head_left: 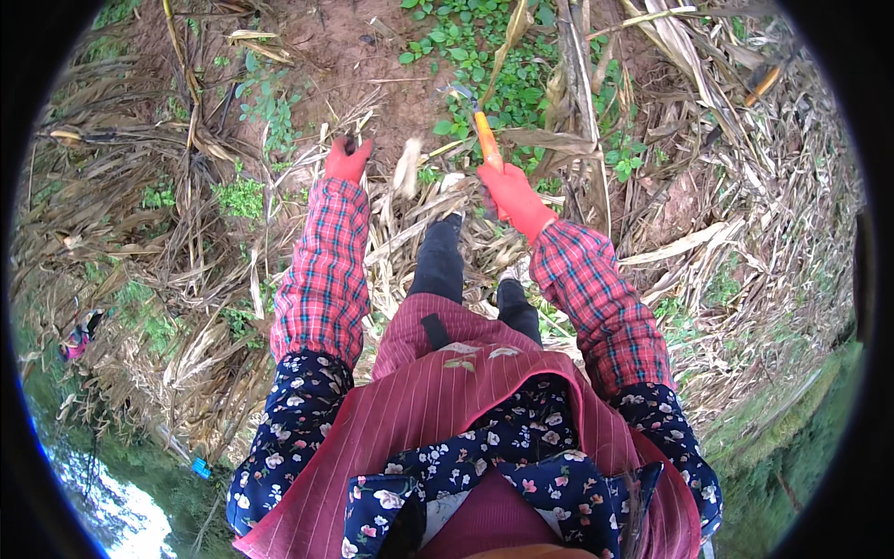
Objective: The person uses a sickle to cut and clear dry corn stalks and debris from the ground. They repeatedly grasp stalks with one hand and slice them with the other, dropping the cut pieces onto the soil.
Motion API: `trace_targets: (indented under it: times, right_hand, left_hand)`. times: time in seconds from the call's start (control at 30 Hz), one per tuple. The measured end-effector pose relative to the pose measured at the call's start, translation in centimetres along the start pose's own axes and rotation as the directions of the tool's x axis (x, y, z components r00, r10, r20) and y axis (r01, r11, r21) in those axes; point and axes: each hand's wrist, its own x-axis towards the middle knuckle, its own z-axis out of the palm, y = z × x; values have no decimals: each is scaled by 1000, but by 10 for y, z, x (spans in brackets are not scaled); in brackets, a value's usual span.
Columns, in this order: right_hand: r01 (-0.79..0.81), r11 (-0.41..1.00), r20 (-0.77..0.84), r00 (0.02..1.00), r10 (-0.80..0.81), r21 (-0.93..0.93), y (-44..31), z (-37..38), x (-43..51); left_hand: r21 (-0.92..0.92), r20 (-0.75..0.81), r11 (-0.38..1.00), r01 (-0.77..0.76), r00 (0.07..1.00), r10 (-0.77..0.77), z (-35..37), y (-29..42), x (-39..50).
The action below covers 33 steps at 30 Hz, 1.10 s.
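Observation:
My right hand point(513, 195), in a red glove, is closed around the orange handle of a small sickle point(487, 136). Its curved metal blade points away from me, over low green leaves and bare soil. To the left, my left hand point(347, 162) wears a matching glove with a dark palm side. Its thumb and fingers are spread, with nothing plainly between them, just above dry stalk bits. Between the two hands is a pale, motion-blurred piece of dry corn husk point(407, 168); what it rests on, if anything, cannot be told.
Dry corn stalks point(580, 77) and leaf litter point(698, 244) cover much of the ground. Green weeds point(482, 63) grow ahead beside reddish soil point(335, 63). An orange object with dark ends point(763, 85) lies far right. Another person point(80, 339) is at far left.

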Motion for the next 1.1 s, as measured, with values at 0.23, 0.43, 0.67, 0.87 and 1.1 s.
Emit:
trace_targets:
  times: [0.23,0.43,0.67,0.87,1.1]
  right_hand:
    - [13,968,-51,999,0,251,-27,35,125]
    - [19,907,10,1000,-25,420,-54,55,216]
    - [-80,968,55,996,68,239,-56,66,276]
    - [-128,987,43,990,133,-94,-46,80,315]
    - [3,995,3,1000,-3,-104,-14,85,344]
  left_hand:
    - [42,17,979,-199,980,198,17,107,130]
    - [275,-46,882,-382,911,409,41,158,203]
    - [191,-250,850,-491,813,526,71,131,182]
    - [155,-344,857,-491,787,513,82,120,161]
    - [133,-282,824,-551,776,565,71,113,167]
